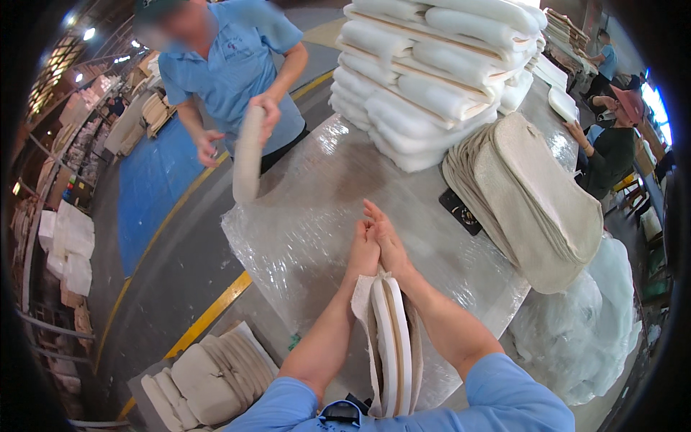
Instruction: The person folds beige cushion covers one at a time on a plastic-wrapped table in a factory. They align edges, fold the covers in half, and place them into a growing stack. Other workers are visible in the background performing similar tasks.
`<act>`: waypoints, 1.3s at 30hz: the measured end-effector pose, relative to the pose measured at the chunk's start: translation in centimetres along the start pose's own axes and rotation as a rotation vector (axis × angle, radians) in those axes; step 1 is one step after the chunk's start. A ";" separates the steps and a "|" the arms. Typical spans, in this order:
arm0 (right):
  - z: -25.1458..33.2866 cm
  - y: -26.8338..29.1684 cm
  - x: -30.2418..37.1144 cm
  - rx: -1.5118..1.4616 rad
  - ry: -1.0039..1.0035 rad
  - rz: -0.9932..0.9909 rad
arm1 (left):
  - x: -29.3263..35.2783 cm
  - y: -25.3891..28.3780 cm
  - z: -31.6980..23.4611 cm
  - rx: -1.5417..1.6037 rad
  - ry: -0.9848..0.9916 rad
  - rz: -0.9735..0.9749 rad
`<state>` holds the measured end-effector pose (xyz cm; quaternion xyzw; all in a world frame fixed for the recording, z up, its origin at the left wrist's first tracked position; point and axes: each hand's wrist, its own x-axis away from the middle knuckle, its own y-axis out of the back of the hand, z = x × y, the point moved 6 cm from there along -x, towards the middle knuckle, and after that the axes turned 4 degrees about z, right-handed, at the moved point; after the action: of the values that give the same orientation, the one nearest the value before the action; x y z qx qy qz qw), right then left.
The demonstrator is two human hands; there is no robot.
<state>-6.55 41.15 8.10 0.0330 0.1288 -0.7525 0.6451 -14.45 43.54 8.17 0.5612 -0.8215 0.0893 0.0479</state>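
My left hand (364,248) and my right hand (389,245) meet over the plastic-covered table, pressed against each other. The right hand's fingers are stretched out and open; those of the left are mostly hidden behind it. Between my forearms stands a beige fabric cushion cover (362,306), its opening spread around a layered white foam pad (389,338) with a tan middle layer. The cover's far end touches my wrists, and its near end reaches my body.
White padded foam pieces (425,86) are piled high at the back. Right of them lie stacked beige covers (525,194) beside a black patterned object (461,211). Finished-looking cushions (209,378) sit lower left. A co-worker (230,72) holds a beige cushion (248,155). Crumpled plastic (576,324) hangs at right.
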 end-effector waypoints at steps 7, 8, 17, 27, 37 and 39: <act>2.0 -0.3 1.6 0.117 0.052 0.051 | 1.2 3.3 1.9 0.207 0.208 -0.085; 2.2 0.2 2.4 0.084 0.047 0.052 | 1.8 3.7 2.1 0.295 0.245 -0.065; 6.1 2.2 6.6 0.106 -0.097 0.202 | 11.2 1.5 -1.7 0.365 -0.013 0.276; 6.4 2.4 6.6 0.200 -0.114 0.016 | 11.3 0.7 -4.1 -0.381 -0.252 -0.092; 5.1 1.3 8.3 0.220 0.254 -0.295 | 13.1 -0.6 -4.3 -0.545 -0.488 -0.340; 5.0 1.2 8.4 0.239 0.269 -0.296 | 12.9 -0.3 -4.1 -0.542 -0.489 -0.334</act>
<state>-6.15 31.71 10.96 0.1898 0.1272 -0.8377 0.4960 -19.03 32.45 14.47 0.6587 -0.6999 -0.2758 0.0113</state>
